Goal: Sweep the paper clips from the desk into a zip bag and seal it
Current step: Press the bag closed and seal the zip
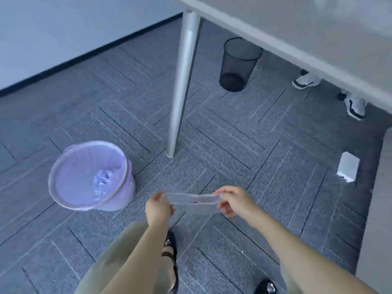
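Note:
A clear zip bag (192, 203) is stretched level between my two hands, above the grey carpet and in front of my legs. My left hand (158, 207) pinches its left end and my right hand (232, 200) pinches its right end. A small reddish spot shows inside the bag near the middle; whether it is a paper clip I cannot tell. The grey desk (297, 37) runs across the upper right, well above and beyond the bag. No paper clips are visible on the part of its top that is in view.
A white bin (63, 194) with a liner and crumpled paper stands on the floor at left. The desk's metal leg (183, 81) comes down in the middle. Under the desk are a black mesh bin (238, 64), another person's shoes (307, 80) and a white box (347, 166).

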Motion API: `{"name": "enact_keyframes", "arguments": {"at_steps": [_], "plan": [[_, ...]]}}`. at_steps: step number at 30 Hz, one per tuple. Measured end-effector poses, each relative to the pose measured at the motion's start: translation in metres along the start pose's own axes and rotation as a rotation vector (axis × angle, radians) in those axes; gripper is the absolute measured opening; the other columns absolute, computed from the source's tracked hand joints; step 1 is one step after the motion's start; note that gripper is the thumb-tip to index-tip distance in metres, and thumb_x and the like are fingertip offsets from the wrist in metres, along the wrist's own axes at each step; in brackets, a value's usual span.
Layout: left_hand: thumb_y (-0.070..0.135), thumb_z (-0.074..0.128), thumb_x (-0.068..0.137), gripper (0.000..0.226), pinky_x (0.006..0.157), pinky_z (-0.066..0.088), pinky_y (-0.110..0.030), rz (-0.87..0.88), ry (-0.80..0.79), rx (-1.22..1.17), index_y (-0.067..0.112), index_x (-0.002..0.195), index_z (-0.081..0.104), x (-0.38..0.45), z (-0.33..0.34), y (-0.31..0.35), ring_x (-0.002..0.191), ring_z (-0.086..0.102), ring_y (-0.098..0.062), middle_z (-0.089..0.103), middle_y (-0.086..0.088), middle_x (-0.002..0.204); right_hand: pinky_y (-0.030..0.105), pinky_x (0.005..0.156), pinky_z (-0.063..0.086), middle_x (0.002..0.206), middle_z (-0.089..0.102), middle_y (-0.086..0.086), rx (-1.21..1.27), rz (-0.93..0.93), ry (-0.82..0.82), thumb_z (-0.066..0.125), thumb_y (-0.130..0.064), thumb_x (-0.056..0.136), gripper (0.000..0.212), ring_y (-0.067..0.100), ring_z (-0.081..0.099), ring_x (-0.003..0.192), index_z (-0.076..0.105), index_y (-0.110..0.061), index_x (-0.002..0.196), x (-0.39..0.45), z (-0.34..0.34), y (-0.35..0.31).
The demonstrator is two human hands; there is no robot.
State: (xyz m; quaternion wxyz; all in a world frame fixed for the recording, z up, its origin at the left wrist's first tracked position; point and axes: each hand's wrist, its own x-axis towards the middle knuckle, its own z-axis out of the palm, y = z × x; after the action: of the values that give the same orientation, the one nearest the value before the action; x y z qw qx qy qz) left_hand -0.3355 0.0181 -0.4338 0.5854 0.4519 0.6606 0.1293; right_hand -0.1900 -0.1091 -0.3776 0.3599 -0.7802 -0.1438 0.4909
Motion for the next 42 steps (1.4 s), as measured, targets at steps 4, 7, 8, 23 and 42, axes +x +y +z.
{"name": "enact_keyframes", "arguments": {"at_steps": [4,7,8,23,42], "plan": [[-0.002,0.038,0.087,0.024,0.037,0.048,-0.016,0.129,-0.125,-0.133,0.002,0.093,0.060,-0.051,-0.025,0.057,0.045,0.053,-0.016,0.052,-0.009,0.059,0.031,0.068,0.059,0.087,0.072,0.004,0.138,-0.090,0.029,0.051,-0.008,0.090,0.017,0.007,0.068,0.071,0.066,-0.011,0.097,-0.060,-0.035,-0.034],[-0.003,0.040,0.084,0.025,0.041,0.049,-0.016,0.237,-0.190,-0.213,0.005,0.075,0.062,-0.098,-0.042,0.094,0.042,0.055,-0.012,0.059,-0.005,0.051,0.031,0.077,0.058,0.108,0.067,0.003,0.124,-0.216,-0.007,0.057,-0.009,0.087,0.019,0.010,0.065,0.098,0.066,-0.019,0.101,-0.113,-0.061,-0.047],[-0.004,0.041,0.083,0.028,0.041,0.050,-0.016,0.281,-0.214,-0.227,0.008,0.068,0.062,-0.116,-0.048,0.108,0.038,0.055,-0.009,0.060,-0.001,0.044,0.030,0.079,0.057,0.110,0.066,0.003,0.079,-0.262,-0.012,0.057,-0.005,0.087,0.024,0.010,0.063,0.101,0.064,-0.021,0.103,-0.130,-0.067,-0.050],[0.010,0.041,0.078,0.016,0.049,0.045,-0.020,0.791,-0.438,-0.394,0.014,0.069,0.053,-0.339,-0.067,0.318,0.041,0.060,-0.012,0.055,0.005,0.032,0.015,0.042,0.045,0.049,0.063,-0.006,0.128,-0.877,0.650,0.055,-0.017,0.089,0.005,0.000,0.051,0.039,0.058,-0.020,0.086,-0.307,-0.172,-0.208],[0.001,0.042,0.079,0.025,0.049,0.036,-0.020,1.023,-0.396,-0.556,0.019,0.069,0.058,-0.383,0.163,0.443,0.049,0.045,-0.009,0.048,-0.001,0.056,0.025,0.058,0.047,0.048,0.053,-0.006,0.203,-1.028,1.001,0.062,-0.017,0.085,0.005,0.005,0.046,0.043,0.064,-0.012,0.085,-0.265,-0.404,-0.251]]}}
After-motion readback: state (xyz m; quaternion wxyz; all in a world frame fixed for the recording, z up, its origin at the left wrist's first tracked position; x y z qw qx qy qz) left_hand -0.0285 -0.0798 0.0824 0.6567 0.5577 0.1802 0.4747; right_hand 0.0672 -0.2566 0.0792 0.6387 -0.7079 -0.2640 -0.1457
